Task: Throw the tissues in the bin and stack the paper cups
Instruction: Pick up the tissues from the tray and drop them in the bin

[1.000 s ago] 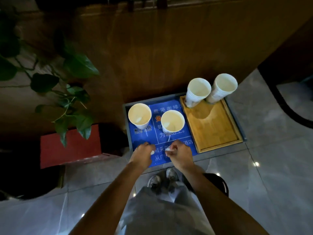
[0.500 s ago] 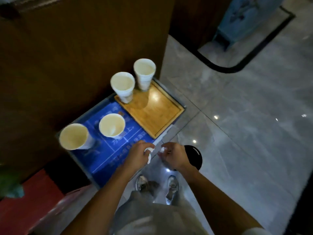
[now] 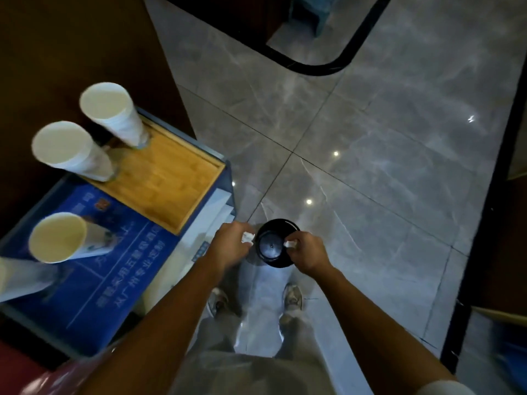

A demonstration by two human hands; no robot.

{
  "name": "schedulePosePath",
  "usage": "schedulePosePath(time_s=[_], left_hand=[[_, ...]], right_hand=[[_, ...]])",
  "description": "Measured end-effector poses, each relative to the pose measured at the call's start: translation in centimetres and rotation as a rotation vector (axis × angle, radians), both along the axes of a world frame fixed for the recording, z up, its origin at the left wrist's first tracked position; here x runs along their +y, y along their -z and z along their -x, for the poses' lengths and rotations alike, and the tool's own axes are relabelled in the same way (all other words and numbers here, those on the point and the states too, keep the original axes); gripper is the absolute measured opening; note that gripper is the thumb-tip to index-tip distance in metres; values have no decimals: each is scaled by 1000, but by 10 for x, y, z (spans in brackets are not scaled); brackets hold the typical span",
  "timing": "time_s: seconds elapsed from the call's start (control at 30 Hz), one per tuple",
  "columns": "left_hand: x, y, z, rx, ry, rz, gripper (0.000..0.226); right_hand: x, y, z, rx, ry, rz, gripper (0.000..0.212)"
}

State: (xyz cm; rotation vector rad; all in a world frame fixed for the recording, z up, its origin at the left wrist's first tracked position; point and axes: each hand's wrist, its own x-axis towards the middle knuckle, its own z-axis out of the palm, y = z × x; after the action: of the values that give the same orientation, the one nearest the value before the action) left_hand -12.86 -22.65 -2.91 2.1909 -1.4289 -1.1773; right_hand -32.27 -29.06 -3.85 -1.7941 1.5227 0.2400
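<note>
Leftmost cup (image 3: 17, 277) cut off, blurred

Floor tiles (image 3: 385, 172) are looking like glossy polished grey stone, marbled, throwing back ceiling light spots. Bin (image 3: 276, 243) is showing as smooth black plastic, slight sheen on rim. I'm pinching soft crumpled white tissue paper in my left hand (image 3: 229, 246) and another wad in my right hand (image 3: 308, 253). Paper cups (image 3: 58, 238) are reading matt white, cream inside. Tray (image 3: 168, 178) is showing wood grain, satin finish. Blue mat (image 3: 114, 266) is looking smooth, printed, faintly glossy. My trousers (image 3: 251, 363) are looking like pale matt cloth.
</note>
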Motion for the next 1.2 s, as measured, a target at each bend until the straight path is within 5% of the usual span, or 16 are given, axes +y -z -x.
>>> schedulePosePath(time_s=[0.23, 0.43, 0.83, 1.2], left_hand=[[-45, 46, 54, -58, 47, -92, 16], [-71, 120, 83, -69, 31, -167, 30], [-82, 325, 118, -80, 105, -263, 30], [-87, 495, 132, -186, 211, -280, 27]], right_hand=[[-42, 45, 60, 25, 14, -83, 29], [-61, 117, 86, 12, 12, -153, 26], [-69, 316, 99, 49, -8, -238, 23], [-62, 470, 93, 47, -131, -116, 32]])
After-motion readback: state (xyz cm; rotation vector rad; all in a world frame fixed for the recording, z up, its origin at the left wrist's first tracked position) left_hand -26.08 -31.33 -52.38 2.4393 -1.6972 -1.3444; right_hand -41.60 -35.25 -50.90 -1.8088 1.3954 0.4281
